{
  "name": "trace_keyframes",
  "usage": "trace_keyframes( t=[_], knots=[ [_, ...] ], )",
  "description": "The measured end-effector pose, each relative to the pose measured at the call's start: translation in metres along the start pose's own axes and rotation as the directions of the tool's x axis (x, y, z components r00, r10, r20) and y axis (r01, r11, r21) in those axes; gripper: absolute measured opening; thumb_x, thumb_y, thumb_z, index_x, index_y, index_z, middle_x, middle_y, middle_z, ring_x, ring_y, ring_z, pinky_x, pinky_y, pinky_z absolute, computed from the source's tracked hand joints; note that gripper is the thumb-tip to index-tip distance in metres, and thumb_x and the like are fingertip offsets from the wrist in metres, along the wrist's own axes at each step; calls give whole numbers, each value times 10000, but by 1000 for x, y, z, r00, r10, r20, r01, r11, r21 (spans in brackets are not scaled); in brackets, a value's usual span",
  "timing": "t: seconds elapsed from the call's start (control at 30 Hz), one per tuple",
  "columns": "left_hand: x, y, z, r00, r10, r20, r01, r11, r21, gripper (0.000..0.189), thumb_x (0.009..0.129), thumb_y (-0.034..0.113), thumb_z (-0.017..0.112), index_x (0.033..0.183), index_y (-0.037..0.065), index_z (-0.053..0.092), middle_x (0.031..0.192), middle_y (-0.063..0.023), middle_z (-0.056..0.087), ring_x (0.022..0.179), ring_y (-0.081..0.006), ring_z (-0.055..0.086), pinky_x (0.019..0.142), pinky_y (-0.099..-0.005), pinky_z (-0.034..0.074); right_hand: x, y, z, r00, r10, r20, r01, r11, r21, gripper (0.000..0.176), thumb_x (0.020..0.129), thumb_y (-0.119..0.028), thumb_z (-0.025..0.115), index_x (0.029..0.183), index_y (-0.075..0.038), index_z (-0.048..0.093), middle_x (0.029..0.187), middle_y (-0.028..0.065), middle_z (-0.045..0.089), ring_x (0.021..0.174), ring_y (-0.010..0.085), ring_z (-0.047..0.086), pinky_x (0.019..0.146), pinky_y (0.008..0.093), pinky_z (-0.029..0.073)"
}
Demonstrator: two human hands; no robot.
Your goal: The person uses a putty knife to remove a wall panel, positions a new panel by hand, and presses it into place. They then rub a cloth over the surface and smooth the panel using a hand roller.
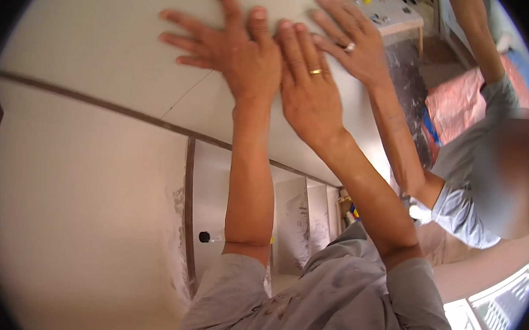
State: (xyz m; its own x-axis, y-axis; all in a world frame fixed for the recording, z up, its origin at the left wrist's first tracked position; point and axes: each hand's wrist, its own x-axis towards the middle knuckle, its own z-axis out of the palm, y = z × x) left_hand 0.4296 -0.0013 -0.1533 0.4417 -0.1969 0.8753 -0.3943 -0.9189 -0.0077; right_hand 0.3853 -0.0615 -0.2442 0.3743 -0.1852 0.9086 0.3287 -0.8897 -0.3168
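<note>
My left hand [241, 59] lies palm down on a large cream panel [108, 37], its fingers spread wide. Right beside it, my right hand [312, 98] presses flat on the same panel; its fingers are stretched out close together, with a gold ring on one. A thin dark line [186, 93] runs across the panel below my left hand. Just right of my hands, a co-worker's hand [355, 45] with a silver ring also rests on the panel. Neither of my hands grasps anything.
Below the panel's dark edge [109, 107] is a pale cabinet-like frame with dark-edged uprights [188, 215]. At right stands the co-worker [461, 154] in a grey shirt. Behind are a table [397, 18] with small items and a pinkish sheet [456, 102].
</note>
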Motion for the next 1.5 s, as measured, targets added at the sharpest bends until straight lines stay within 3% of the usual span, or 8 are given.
trace_keyframes(
  t=[0.13, 0.23, 0.63, 0.83, 0.93, 1.03, 1.13, 1.5],
  knots=[
    [-23, -32, -19, 996, 24, 90, -10, 988, -154, 693, 1006, 450, 494, 1576, 142, 250, 1617, -301, -80, 1475, -533, -103, 1102, -741, 6, 10, 2, -1, 999, -28, -35, 25, 995, -100, 615, 864, -70, 551, 1467, -157, 475, 1543, 118, 389, 1391, 295, 398, 1076, 441, 400],
    [-83, -94, 0, 987, -159, -31, 158, 987, -31, 657, 1038, 421, 432, 1578, 109, 226, 1617, -306, -42, 1489, -511, -61, 1119, -728, 38, 11, 6, 4, 995, -61, -82, 51, 991, -123, 632, 849, -77, 609, 1461, -171, 484, 1539, 98, 396, 1368, 300, 415, 1043, 478, 413],
    [-104, -127, 12, 976, -99, -194, 90, 995, -54, 634, 1040, 440, 451, 1570, 141, 273, 1621, -275, 8, 1489, -496, 23, 1123, -707, 88, 31, 15, 23, 951, -309, 9, 308, 944, -122, 662, 899, -420, 634, 1497, -212, 441, 1596, -29, 346, 1498, 272, 255, 1191, 585, 135],
    [-95, -127, 22, 960, -119, -252, 102, 991, -81, 592, 1000, 383, 571, 1489, 85, 421, 1600, -257, 128, 1480, -461, 110, 1154, -628, 148, 61, 15, 36, 922, -377, 88, 386, 911, -144, 684, 909, -462, 603, 1526, -250, 395, 1613, -57, 308, 1509, 252, 226, 1141, 690, 141],
    [-71, -133, -4, 966, -131, -223, 115, 990, -83, 557, 1005, 358, 567, 1459, 61, 445, 1553, -269, 264, 1454, -439, 227, 1148, -602, 204, 71, 23, 37, 920, -382, 89, 393, 895, -212, 665, 950, -515, 519, 1546, -273, 348, 1628, -51, 270, 1517, 247, 197, 1165, 656, 140],
    [-7, -121, -20, 907, -114, -406, 11, 969, -246, 592, 1038, 407, 468, 1501, 49, 377, 1560, -285, 262, 1462, -435, 237, 1155, -614, 175, 70, 28, 31, 913, -399, 88, 408, 881, -238, 640, 974, -505, 492, 1548, -262, 345, 1629, -42, 270, 1518, 236, 194, 1198, 608, 80],
    [11, -126, -5, 915, -52, -400, 108, 987, 119, 626, 1061, 440, 345, 1543, 45, 290, 1593, -295, 189, 1492, -437, 167, 1164, -622, 135, 75, 41, 25, 892, -440, 103, 451, 860, -238, 632, 980, -500, 485, 1545, -250, 350, 1627, -26, 278, 1517, 227, 201, 1210, 588, 60],
    [6, -127, -10, 903, -51, -426, 120, 983, 136, 623, 1055, 446, 307, 1575, 110, 243, 1614, -304, 95, 1490, -504, 93, 1135, -688, 78, 134, 0, 22, 845, -534, 34, 532, 832, -160, 635, 991, -495, 456, 1556, -236, 324, 1636, 8, 254, 1517, 232, 200, 1209, 591, 67]
  ],
)
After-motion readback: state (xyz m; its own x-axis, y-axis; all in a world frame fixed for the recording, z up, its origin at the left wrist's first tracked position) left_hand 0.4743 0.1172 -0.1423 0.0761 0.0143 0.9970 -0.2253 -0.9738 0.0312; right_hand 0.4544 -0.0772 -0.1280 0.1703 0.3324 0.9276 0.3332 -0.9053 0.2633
